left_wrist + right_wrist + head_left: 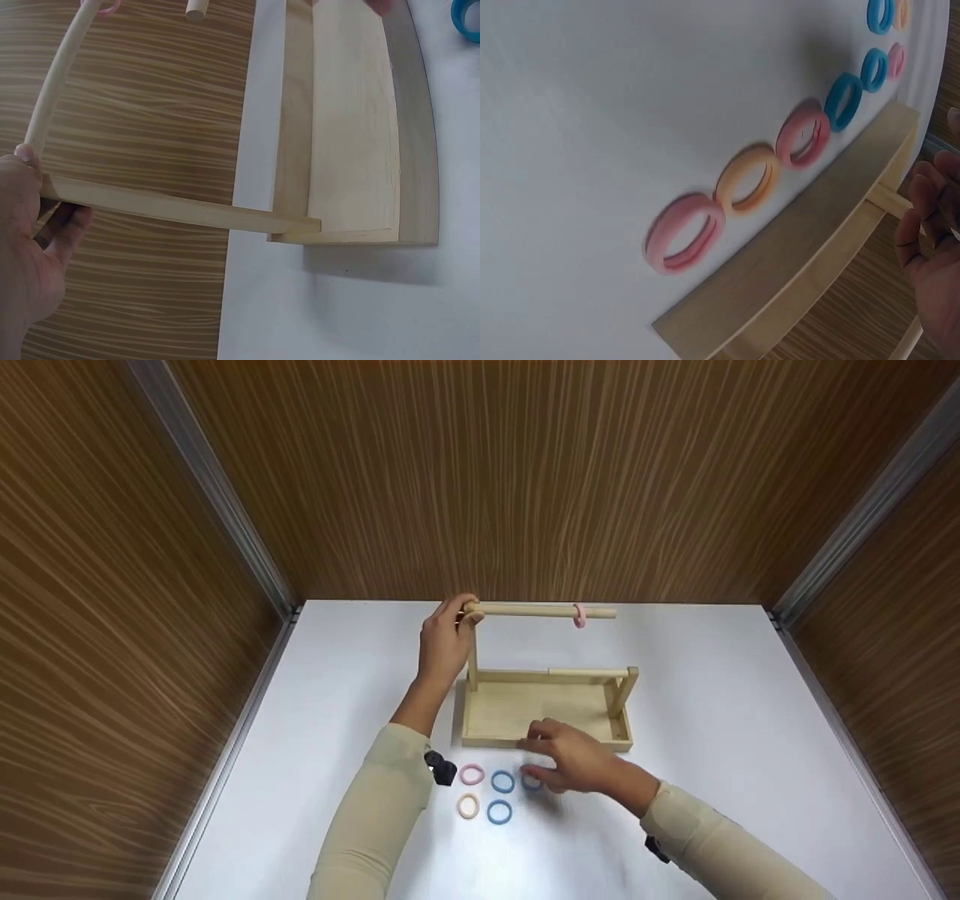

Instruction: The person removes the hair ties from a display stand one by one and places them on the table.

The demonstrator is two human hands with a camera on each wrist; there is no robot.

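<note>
A wooden stand (pixel 546 712) with a tray base stands mid-table. Its top dowel (pixel 540 611) carries one pink ring (pixel 579 617). My left hand (pixel 456 622) grips the dowel's left end at the upright post (pixel 472 660); in the left wrist view the thumb of that hand (pixel 28 225) lies at the joint of dowel (pixel 51 86) and post (pixel 172 210). My right hand (pixel 555 757) hovers low over the rings in front of the tray, fingers relaxed and holding nothing. In the right wrist view, pink (pixel 684 232), orange (pixel 748 178) and blue rings (pixel 844 101) lie along the tray edge.
More loose rings lie on the white table (pixel 750 735): pink (pixel 472 774), blue (pixel 502 781), cream (pixel 468 807), blue (pixel 499 812). A lower dowel (pixel 589 672) spans part of the stand. Wood-grain walls (pixel 525 472) close in the back and both sides.
</note>
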